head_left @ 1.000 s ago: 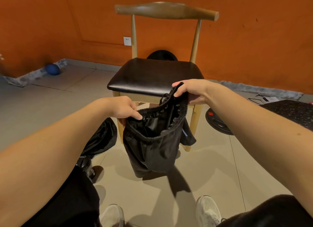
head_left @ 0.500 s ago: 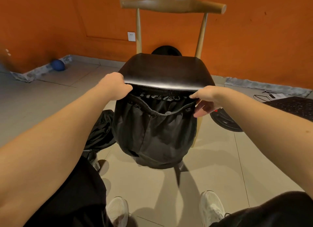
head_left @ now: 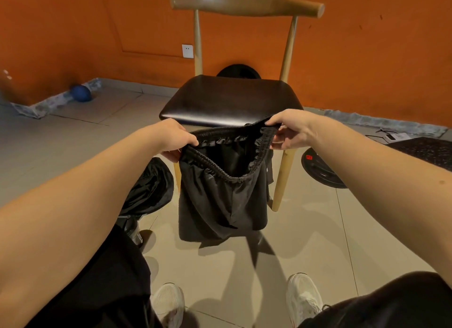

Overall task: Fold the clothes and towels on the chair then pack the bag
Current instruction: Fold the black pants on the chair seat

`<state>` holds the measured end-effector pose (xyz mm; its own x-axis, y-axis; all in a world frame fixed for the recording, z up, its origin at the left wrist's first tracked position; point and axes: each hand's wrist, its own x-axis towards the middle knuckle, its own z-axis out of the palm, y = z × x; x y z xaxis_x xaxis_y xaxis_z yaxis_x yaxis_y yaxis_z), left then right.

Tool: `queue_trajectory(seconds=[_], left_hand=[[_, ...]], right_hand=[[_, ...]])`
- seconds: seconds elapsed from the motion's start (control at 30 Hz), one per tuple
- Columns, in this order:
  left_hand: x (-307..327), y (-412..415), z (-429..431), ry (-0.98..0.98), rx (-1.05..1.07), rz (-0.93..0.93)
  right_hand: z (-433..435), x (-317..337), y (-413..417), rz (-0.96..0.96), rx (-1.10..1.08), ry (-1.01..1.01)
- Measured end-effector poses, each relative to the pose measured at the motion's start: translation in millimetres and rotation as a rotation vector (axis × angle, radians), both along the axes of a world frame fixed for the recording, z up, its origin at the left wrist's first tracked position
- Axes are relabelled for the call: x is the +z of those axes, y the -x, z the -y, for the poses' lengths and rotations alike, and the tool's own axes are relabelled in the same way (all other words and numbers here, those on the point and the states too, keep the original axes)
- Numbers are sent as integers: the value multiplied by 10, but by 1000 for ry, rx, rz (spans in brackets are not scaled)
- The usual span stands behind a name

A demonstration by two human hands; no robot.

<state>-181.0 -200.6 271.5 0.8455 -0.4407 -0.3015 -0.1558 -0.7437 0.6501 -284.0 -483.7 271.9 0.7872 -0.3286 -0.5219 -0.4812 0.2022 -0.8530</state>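
Observation:
A pair of black shorts (head_left: 220, 200) with an elastic waistband hangs in the air in front of the chair (head_left: 232, 100). My left hand (head_left: 175, 139) grips the left side of the waistband and my right hand (head_left: 288, 129) grips the right side, stretching it wide so the inside shows. The chair has a dark seat with nothing on it and a light wooden frame. A black bag (head_left: 146, 186) lies crumpled on the floor under my left forearm, partly hidden by it.
An orange wall stands behind the chair. A blue ball (head_left: 80, 93) rests by the left baseboard. A round black weight plate (head_left: 320, 166) and a dark mat (head_left: 425, 151) lie on the tiled floor at right. My white shoes (head_left: 303, 296) are below.
The shorts were bunched between my hands, then raised to the seat edge; now they hang a little lower with the waistband pulled wide open between both hands.

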Motion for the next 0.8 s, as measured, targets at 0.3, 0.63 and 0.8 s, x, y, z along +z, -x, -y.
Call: queue_trajectory(seconds=[0.3, 0.63, 0.8], left_hand=[[175, -114, -162, -58, 164, 373], [170, -102, -79, 81, 129, 272], [222, -147, -255, -23, 35, 150]], right_hand=[[187, -250, 166, -381, 341, 1207], [-3, -80, 63, -123, -53, 169], [96, 45, 86, -119, 38, 430]])
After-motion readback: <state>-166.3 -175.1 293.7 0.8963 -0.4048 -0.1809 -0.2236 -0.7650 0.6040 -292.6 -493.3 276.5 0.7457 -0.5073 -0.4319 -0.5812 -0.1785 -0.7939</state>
